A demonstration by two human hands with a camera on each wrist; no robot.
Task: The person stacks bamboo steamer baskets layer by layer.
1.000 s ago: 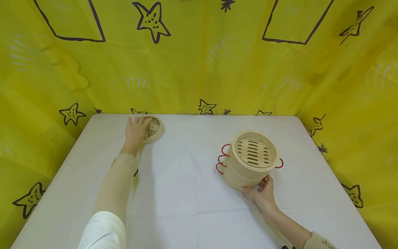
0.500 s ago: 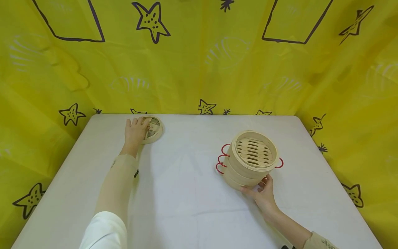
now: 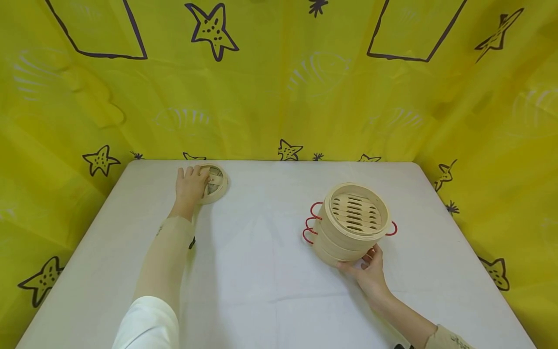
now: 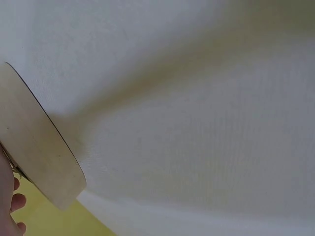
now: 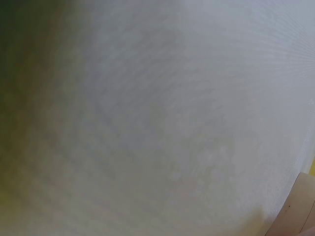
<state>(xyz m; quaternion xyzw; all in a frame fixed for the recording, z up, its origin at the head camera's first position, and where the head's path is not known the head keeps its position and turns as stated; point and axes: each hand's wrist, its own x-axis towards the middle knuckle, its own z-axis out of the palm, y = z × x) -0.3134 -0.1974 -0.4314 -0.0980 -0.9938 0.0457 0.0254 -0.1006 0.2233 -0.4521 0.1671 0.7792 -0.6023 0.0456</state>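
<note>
At the back left of the table lies a round bamboo steamer lid. My left hand holds it by the strip across its top, fingertips curled at the strip. In the left wrist view the lid's pale side wall shows at the left edge, with fingertips beyond it. A stack of bamboo steamer baskets with red loop handles stands right of centre, its slatted top uncovered. Low on its near side, my right hand grips it between thumb and fingers. The right wrist view catches only a corner of the basket wall.
Both things are on a white-covered table. A yellow curtain printed with starfish hangs along the back and both sides, right at the table's edges.
The lid has shifted very slightly toward me along with my left hand. My right hand and the steamer stack have stayed in place.
</note>
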